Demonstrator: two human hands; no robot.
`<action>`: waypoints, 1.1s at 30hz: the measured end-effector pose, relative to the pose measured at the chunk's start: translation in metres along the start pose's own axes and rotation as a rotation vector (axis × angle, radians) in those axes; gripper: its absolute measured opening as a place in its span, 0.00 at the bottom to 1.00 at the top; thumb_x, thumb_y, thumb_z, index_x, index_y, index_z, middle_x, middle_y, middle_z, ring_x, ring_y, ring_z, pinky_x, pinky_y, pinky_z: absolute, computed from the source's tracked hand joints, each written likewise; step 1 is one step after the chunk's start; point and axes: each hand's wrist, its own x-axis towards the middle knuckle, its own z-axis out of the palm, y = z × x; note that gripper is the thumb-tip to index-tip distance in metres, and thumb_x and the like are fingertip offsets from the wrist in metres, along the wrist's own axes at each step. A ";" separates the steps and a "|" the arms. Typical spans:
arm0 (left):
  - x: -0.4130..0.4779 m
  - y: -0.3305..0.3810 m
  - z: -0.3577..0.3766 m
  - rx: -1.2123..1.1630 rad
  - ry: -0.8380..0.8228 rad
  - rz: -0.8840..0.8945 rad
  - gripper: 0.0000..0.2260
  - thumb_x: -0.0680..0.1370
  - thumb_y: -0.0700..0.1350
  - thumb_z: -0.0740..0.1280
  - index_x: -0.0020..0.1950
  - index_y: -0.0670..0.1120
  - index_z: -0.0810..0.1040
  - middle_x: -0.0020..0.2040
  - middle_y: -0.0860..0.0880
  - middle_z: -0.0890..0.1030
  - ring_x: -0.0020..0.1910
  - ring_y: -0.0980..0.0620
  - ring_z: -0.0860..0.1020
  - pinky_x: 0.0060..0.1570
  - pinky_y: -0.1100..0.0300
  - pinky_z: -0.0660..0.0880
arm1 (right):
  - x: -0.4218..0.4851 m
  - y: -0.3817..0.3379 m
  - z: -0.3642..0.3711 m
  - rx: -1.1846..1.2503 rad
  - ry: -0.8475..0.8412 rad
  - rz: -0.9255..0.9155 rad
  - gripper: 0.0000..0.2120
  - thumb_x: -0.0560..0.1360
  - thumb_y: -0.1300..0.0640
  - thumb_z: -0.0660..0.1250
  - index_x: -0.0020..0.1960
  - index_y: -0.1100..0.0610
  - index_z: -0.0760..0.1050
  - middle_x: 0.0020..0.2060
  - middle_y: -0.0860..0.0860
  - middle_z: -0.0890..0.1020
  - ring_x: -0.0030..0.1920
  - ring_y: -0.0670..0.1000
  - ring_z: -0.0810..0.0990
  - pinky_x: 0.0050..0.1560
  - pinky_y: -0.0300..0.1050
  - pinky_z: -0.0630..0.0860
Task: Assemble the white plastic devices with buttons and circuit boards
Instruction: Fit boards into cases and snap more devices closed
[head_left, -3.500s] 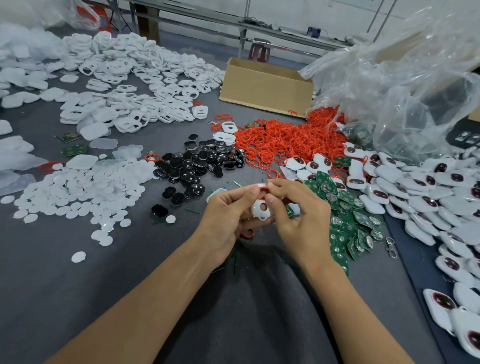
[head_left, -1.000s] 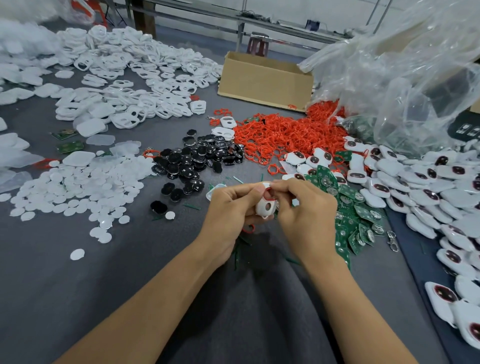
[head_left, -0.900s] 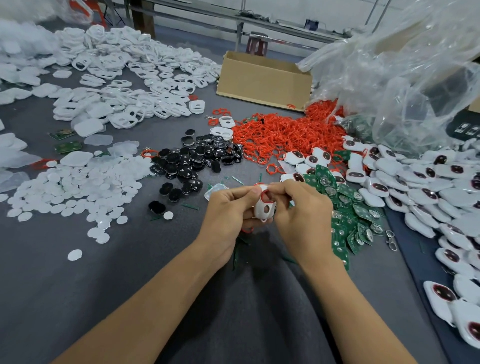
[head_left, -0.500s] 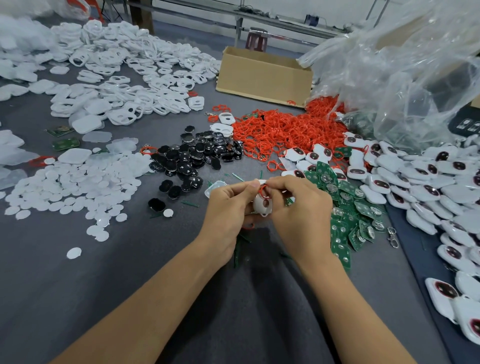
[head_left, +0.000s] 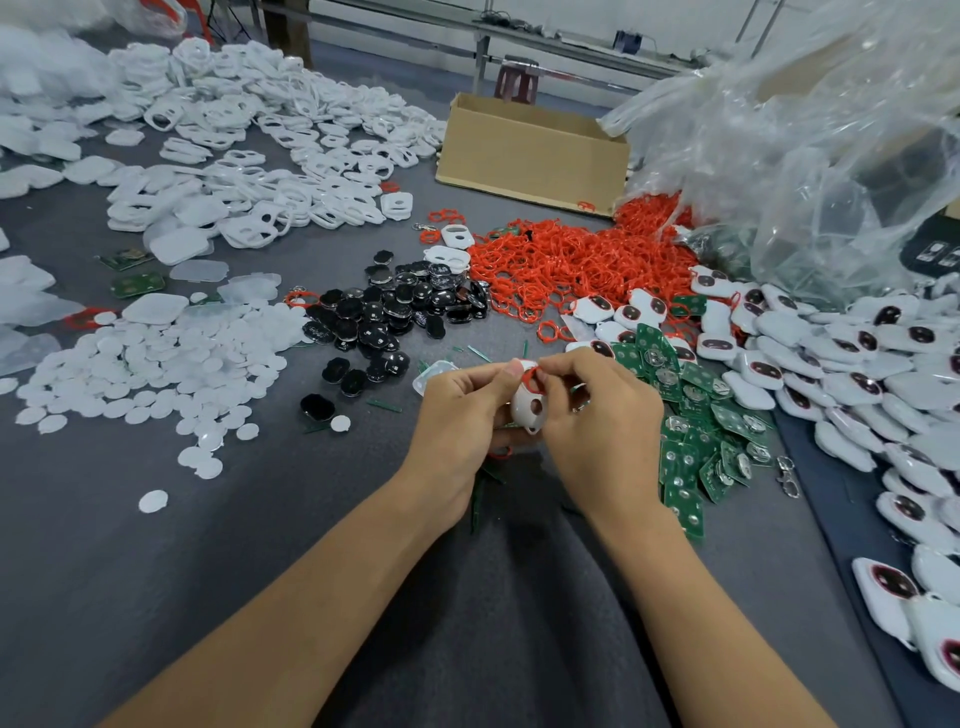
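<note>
Between our two hands, just above the grey worktop (head_left: 208, 571), sits the white shell (head_left: 525, 410) of the device being built. Both grips are closed. Our left hand (head_left: 460, 410) pinches the shell at its upper edge, and our right hand (head_left: 597, 415) pinches a red ring (head_left: 531, 382) against the shell's top. We judge the step to be seating that ring. To do it well, we let the left grip hold the shell steady and turned toward us, and we work the ring round with small presses of the right fingertips rather than stretching it. Just right of the grip lie the green circuit boards (head_left: 696, 415), with finished devices (head_left: 831, 353) beyond them. Ahead of the grip sit the black buttons (head_left: 395, 317) and the heap of red rings (head_left: 571, 260), and to its left the white discs (head_left: 145, 374) are spread out. Our forearms therefore have crowded ground on three sides. The bare room lies nearer to us than the grip, so we draw our elbows back rather than sweep sideways. Far right, a darker strip (head_left: 831, 499) borders the grey surface, and we cannot tell whether it is a drop.
</note>
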 end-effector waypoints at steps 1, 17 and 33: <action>0.000 0.000 0.000 -0.009 0.000 -0.004 0.10 0.80 0.41 0.63 0.46 0.39 0.81 0.37 0.42 0.80 0.30 0.53 0.80 0.30 0.56 0.81 | 0.000 0.000 0.001 -0.003 0.008 -0.014 0.04 0.69 0.66 0.68 0.40 0.60 0.80 0.35 0.54 0.82 0.37 0.58 0.80 0.36 0.53 0.78; 0.000 -0.001 -0.004 -0.027 -0.069 0.027 0.07 0.77 0.42 0.67 0.49 0.40 0.83 0.36 0.44 0.81 0.28 0.54 0.78 0.23 0.67 0.70 | 0.000 -0.003 0.001 0.098 0.030 0.071 0.06 0.70 0.67 0.67 0.41 0.58 0.80 0.35 0.51 0.83 0.37 0.54 0.80 0.39 0.51 0.77; 0.001 -0.003 -0.002 -0.023 -0.080 0.019 0.08 0.79 0.42 0.64 0.49 0.43 0.83 0.37 0.46 0.82 0.30 0.56 0.78 0.28 0.65 0.70 | 0.000 -0.001 0.002 0.033 0.053 0.005 0.07 0.68 0.71 0.69 0.41 0.60 0.79 0.35 0.54 0.83 0.35 0.58 0.80 0.38 0.50 0.73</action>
